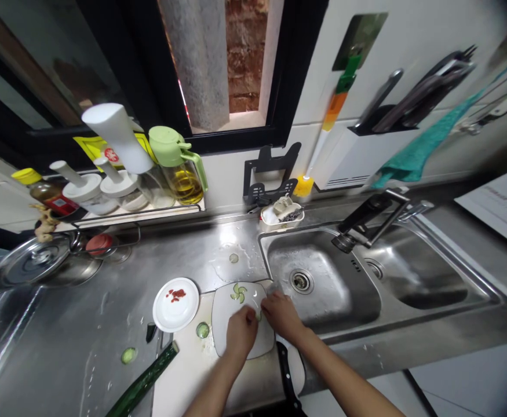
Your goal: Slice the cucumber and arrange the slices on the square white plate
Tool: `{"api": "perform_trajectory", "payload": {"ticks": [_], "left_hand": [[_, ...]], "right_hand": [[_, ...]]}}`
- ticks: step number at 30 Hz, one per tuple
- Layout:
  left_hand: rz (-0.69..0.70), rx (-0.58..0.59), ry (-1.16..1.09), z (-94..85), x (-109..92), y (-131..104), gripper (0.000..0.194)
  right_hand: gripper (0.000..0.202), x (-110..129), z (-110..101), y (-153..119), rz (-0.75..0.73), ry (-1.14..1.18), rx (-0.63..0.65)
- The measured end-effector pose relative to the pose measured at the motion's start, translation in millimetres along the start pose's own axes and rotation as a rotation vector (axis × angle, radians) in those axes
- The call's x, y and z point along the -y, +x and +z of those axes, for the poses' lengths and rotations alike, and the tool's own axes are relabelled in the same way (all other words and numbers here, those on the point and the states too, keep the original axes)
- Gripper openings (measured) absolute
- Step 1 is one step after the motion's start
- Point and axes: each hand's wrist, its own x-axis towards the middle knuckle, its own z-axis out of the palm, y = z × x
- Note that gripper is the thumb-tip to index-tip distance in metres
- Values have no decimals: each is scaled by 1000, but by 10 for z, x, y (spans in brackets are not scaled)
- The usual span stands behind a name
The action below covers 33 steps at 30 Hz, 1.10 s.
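Both hands are over a white square plate (222, 324) on a pale cutting board (183, 370). Thin cucumber slices (238, 293) lie fanned like a pinwheel at its far side. My left hand (241, 333) is closed, fingers curled above the plate's middle. At the plate's right edge, my right hand (283, 315) has its fingers pinched together. A small green cucumber slice (258, 316) shows at its fingertips, partly hidden between the hands. A black-handled knife (287, 373) lies right of the plate. To the left is a long cucumber (142, 382) with a cut end.
A round white plate (166, 307) holds small red pieces. Loose cucumber rounds (202, 330) lie nearby, and a dark cucumber end (150, 332) is on the counter. The double sink (323, 278) with its black faucet (364, 217) stands right; a seasoning rack (149, 213) is at the back left.
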Motion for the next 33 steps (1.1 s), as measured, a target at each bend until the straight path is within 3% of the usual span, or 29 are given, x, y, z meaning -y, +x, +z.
{"api": "perform_trajectory", "payload": {"ticks": [7, 14, 20, 23, 27, 33], "left_hand": [[91, 50, 125, 30, -34, -48, 23], [94, 65, 204, 41, -44, -63, 23], [83, 38, 217, 44, -25, -89, 24], [125, 32, 193, 57, 5, -91, 23], [182, 26, 145, 75, 38, -85, 22], [205, 30, 164, 86, 55, -77, 24]], "right_hand": [[17, -25, 56, -11, -95, -99, -29], [16, -47, 95, -31, -139, -152, -86], [11, -53, 166, -159, -105, -159, -260], [10, -14, 279, -302, -53, -136, -349], [28, 75, 527, -488, -62, -175, -439], [40, 131, 735, -578, -11, -271, -443]]}}
